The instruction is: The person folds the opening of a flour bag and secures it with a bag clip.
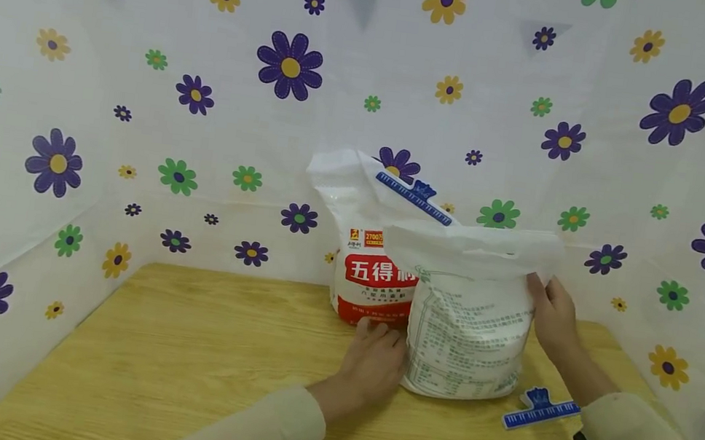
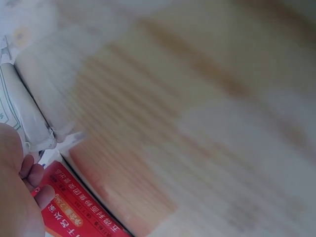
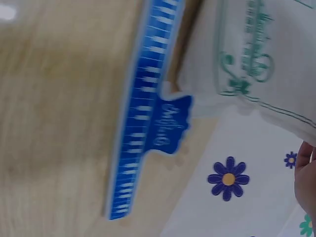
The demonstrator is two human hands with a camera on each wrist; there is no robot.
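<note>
A plump white bag with green print (image 1: 471, 330) stands upright on the table, its top flap rising loose with a slit handle hole. My right hand (image 1: 555, 315) grips its upper right edge. Low at its left side is my left hand (image 1: 374, 362), fingers bent beside the bag's bottom corner; how they hold it I cannot tell. Just behind stands a red and white flour bag (image 1: 378, 282), partly covered by the white one. Across its slanted top sits a blue clip with a piano-key print (image 1: 415, 197). A matching blue clip (image 1: 540, 410) lies near my right forearm.
The wood-grain table (image 1: 178, 345) extends to the left of the bags. A white cloth with printed flowers (image 1: 218, 130) hangs behind it and along both sides. In the right wrist view, the loose clip (image 3: 143, 108) lies close beside the white bag's base.
</note>
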